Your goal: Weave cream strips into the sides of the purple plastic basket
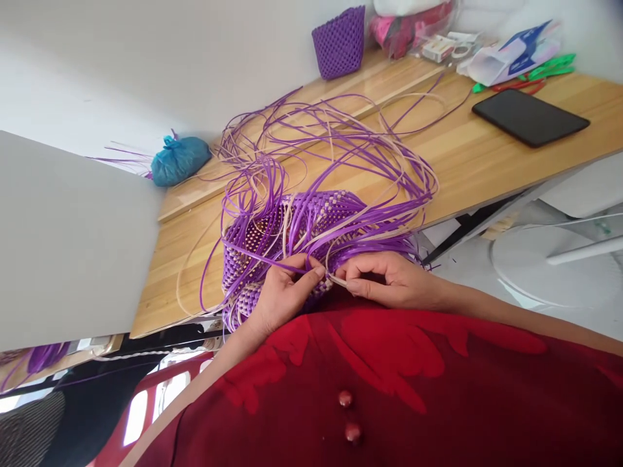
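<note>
Worn on the head, looking forward and down, close above the table's (204, 233) near edge.

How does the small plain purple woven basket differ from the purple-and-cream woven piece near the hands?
The small plain purple woven basket is one colour; the purple-and-cream woven piece mixes two.
The basket stands at the back, untouched; the piece lies in front, hands working its strands.
The piece trails long loose strands; the basket shows none.
Both are woven and largely purple.

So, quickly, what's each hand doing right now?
Left hand: closed, pinching a purple strip.
Right hand: closed, thumb and finger pinching a beige strip.
</note>
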Motion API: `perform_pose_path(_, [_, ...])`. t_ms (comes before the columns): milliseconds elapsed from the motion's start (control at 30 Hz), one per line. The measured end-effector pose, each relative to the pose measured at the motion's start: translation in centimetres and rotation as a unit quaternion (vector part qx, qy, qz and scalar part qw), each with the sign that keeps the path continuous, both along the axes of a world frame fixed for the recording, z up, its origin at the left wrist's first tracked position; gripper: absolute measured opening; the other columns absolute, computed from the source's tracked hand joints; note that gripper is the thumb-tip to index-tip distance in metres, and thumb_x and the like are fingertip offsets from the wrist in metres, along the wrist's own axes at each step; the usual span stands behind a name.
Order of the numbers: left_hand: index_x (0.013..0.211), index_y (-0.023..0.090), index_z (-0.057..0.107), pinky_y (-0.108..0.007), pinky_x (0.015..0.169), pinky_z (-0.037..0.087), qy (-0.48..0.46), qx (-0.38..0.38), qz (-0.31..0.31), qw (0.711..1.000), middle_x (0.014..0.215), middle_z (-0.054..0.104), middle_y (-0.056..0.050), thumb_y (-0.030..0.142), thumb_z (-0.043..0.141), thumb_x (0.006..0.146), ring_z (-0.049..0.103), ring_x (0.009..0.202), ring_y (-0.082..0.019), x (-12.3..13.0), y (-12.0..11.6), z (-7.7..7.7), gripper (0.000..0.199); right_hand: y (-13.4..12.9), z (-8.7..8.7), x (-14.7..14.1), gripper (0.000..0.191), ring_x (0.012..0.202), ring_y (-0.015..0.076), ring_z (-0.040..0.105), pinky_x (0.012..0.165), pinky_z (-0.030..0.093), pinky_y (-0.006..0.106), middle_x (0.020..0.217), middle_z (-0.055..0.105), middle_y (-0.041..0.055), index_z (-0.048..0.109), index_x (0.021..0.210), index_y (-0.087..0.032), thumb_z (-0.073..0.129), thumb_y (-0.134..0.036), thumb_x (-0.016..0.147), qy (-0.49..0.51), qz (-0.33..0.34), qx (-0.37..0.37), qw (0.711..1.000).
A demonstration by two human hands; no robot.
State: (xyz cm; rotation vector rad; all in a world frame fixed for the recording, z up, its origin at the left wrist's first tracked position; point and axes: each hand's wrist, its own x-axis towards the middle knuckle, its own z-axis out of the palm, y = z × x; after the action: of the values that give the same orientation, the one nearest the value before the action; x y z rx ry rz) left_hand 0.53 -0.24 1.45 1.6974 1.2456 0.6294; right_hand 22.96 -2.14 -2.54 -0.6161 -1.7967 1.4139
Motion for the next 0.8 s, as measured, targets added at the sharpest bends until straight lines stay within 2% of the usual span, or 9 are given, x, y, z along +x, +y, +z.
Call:
perform_pose_path(100, [0.074,0.017,0.066,-0.025,0.066,0.04,-0.021,-0.005,0.017,1.0,0.068,0.06,0.0,0.036,0.067,0.085,0.05,0.067,-0.013,-0.2,-0.1,-0.5,0.022,0.4,-0.5,-0.4,0.026,0.083,0.0148,0.053,0.078,0.04,0.024,0.091,0.058,0.0043,0.056,0.078,-0.013,0.053,-0.025,0.101,0.003,0.019,-0.001,1.0])
perform_pose_path(200, [0.073,0.017,0.065,-0.025,0.065,0.04,-0.04,-0.012,0.04,0.998,0.067,0.06,0.0,0.036,0.069,0.084,0.05,0.065,-0.013,-0.3,-0.2,-1.2,0.023,0.9,-0.9,-0.7,0.029,0.076,0.0139,0.048,0.073,0.037,0.024,0.083,0.054,0.0019,0.049,0.071,-0.014,0.054,-0.025,0.097,-0.013,0.055,-0.007,0.998])
perform_pose_path(267, [0.072,0.017,0.065,-0.025,0.065,0.04,-0.039,-0.011,0.051,0.998,0.066,0.059,0.0,0.037,0.069,0.083,0.05,0.065,-0.013,-0.4,-0.2,-1.5,0.024,1.1,-1.0,-0.8,0.033,0.072,0.0135,0.045,0.07,0.036,0.024,0.076,0.049,0.0003,0.045,0.069,-0.015,0.055,-0.028,0.097,-0.024,0.098,-0.011,0.995])
perform_pose_path(367, [0.072,0.017,0.065,-0.025,0.064,0.04,-0.044,-0.016,0.056,0.997,0.067,0.06,0.001,0.038,0.071,0.082,0.05,0.064,-0.012,-0.6,-0.1,-1.6,0.024,1.1,-1.0,-0.8,0.036,0.074,0.0146,0.047,0.074,0.038,0.025,0.076,0.049,0.0004,0.047,0.07,-0.015,0.056,-0.035,0.099,-0.031,0.133,-0.024,0.99])
perform_pose_path(633, [0.073,0.017,0.069,-0.026,0.065,0.043,-0.03,-0.018,0.039,0.999,0.069,0.066,-0.002,0.039,0.074,0.079,0.056,0.065,-0.014,-0.5,0.3,-0.4,0.023,1.2,-1.6,-1.0,0.048,0.088,0.018,0.057,0.082,0.043,0.027,0.091,0.062,0.0059,0.063,0.086,-0.011,0.055,-0.056,0.099,0.007,0.113,-0.169,0.979])
perform_pose_path(800, [0.069,0.017,0.067,-0.026,0.064,0.043,-0.028,-0.006,0.043,0.999,0.068,0.066,-0.002,0.035,0.075,0.077,0.055,0.064,-0.014,-0.4,0.4,-0.9,0.022,1.3,-1.7,-1.7,0.043,0.072,0.0142,0.055,0.07,0.042,0.023,0.081,0.063,0.0022,0.063,0.083,-0.012,0.07,-0.055,0.084,-0.022,0.015,-0.221,0.975])
